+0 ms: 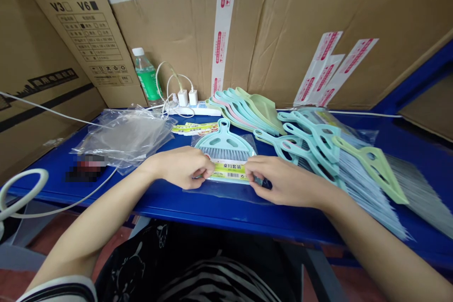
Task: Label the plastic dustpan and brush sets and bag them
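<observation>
Left hand (180,167) and right hand (286,181) pinching yellow label card (228,171) on teal dustpan (223,141), centre of frame; clear plastic bag (226,192) beneath or around it, cannot tell which. Second plastic bag (123,134) at left. Blurred object (87,168) at left, unreadable.

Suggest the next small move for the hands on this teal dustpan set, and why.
Probably square the yellow label card against the brush bristles before letting go: your left hand and right hand seem to pinch its ends, and it lies across the teal dustpan, over a clear plastic sleeve.
</observation>
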Motion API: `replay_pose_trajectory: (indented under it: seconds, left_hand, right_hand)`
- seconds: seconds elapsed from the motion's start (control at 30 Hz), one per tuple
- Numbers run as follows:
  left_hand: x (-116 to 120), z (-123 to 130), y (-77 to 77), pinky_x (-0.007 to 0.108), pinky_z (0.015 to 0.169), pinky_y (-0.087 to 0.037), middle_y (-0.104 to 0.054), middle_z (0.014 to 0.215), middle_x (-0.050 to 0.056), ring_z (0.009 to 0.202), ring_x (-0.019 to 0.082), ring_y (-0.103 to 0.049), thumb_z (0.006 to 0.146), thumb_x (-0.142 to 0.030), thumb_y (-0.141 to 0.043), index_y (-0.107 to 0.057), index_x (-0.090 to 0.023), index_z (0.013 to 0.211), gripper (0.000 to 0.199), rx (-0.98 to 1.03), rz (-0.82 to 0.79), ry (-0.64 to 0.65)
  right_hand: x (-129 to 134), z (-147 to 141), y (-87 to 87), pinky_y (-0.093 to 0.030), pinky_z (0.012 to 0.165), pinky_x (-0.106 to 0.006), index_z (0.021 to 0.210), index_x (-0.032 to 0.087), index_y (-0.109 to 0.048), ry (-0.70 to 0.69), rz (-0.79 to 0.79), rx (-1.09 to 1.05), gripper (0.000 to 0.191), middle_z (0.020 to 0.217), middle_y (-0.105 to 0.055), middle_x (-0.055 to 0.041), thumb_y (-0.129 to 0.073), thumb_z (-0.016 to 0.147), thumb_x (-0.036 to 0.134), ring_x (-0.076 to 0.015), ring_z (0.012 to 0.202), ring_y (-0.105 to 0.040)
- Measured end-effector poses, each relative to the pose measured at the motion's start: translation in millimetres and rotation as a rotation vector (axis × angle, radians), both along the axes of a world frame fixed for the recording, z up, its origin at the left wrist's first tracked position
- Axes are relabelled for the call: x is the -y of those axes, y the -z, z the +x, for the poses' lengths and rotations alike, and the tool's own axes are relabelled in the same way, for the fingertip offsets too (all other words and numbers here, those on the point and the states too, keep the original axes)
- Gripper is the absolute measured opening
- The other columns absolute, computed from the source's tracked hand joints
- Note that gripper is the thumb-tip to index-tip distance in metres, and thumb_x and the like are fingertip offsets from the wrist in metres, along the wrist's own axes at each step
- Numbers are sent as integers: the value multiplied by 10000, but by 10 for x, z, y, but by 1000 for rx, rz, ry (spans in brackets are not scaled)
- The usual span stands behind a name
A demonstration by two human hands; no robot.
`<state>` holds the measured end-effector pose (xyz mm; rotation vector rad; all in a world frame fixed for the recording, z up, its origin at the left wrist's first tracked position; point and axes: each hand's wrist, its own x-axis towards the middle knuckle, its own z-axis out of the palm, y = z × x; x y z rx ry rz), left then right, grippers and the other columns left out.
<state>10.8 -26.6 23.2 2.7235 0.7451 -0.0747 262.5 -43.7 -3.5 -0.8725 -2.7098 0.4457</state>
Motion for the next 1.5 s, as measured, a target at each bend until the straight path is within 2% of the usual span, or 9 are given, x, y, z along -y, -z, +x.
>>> replay_pose_trajectory:
  seconds: [0.2, 0.33, 0.47, 0.57, 0.7, 0.87, 1.13, 1.3, 1.5]
  left_hand:
    - [-6, -8, -23, 204, 531, -316, -548, 624, -53, 553, 87, -479, 690, -33, -574, -536, -181, 671, 154, -10, -1, 9]
    - [6, 10, -26, 213, 552, -341, -562, 687, -35, 597, 102, -495, 781, -244, -696, -555, -184, 735, 160, 46, -46, 57]
    - [29, 28, 0, 229, 580, -375, -601, 803, 2, 657, 133, -532, 718, -386, -781, -557, -188, 836, 321, 100, -80, 111]
    - [50, 29, 3, 241, 603, -389, -611, 862, 16, 710, 156, -554, 683, -304, -808, -562, -188, 890, 342, 71, -46, 113]
    - [57, 29, -19, 237, 629, -402, -607, 801, -3, 736, 151, -566, 729, -67, -673, -565, -187, 833, 193, 34, -35, 119]
    - [21, 29, -22, 226, 617, -397, -604, 757, -13, 698, 125, -574, 874, -190, -600, -560, -184, 733, 147, 71, -34, 71]
    - [-36, -4, -11, 224, 623, -399, -622, 722, -8, 646, 112, -570, 906, -241, -559, -610, -173, 746, 182, 143, -7, 21]
    - [-56, -19, -26, 227, 605, -380, -631, 677, -7, 617, 111, -562, 912, -234, -502, -616, -175, 749, 208, 119, 14, -13]
    - [-44, -1, -34, 227, 528, -308, -494, 558, -40, 506, 95, -430, 904, -244, -479, -537, -182, 661, 258, 128, 28, -60]
  right_hand:
    - [7, 8, 3, -347, 601, -277, 674, 235, -372, 0, -9, 20, 207, 663, -476, 13, -463, 771, 77, -153, 626, -459]
    - [7, 1, 1, -348, 593, -274, 672, 233, -396, 8, -3, 23, 195, 657, -480, 13, -467, 771, 80, -149, 614, -459]
    - [2, -2, -4, -357, 599, -272, 671, 229, -423, 15, 0, 19, 182, 662, -503, 7, -478, 756, 78, -151, 621, -476]
    - [2, 0, -5, -360, 601, -273, 673, 226, -444, 18, 9, 25, 168, 659, -514, 4, -482, 755, 84, -153, 621, -484]
    - [19, -4, -16, -361, 599, -276, 680, 223, -477, 27, 16, 38, 155, 666, -532, -3, -486, 787, 112, -156, 619, -492]
    - [1, -15, -10, -378, 635, -291, 674, 212, -510, 44, -27, 46, 270, 714, -593, -40, -420, 926, 237, -173, 669, -549]
    - [-21, -37, -5, -360, 638, -297, 647, 213, -523, 92, -104, 19, 395, 671, -593, -37, -323, 971, 316, -173, 645, -550]
    - [-11, -33, -49, -380, 666, -311, 651, 203, -589, 275, -170, -18, 496, 680, -640, -52, -285, 980, 415, -189, 666, -585]
    - [-22, -11, -45, -363, 621, -301, 665, 203, -608, 312, -50, -34, 400, 746, -581, -40, -461, 918, 476, -187, 696, -556]
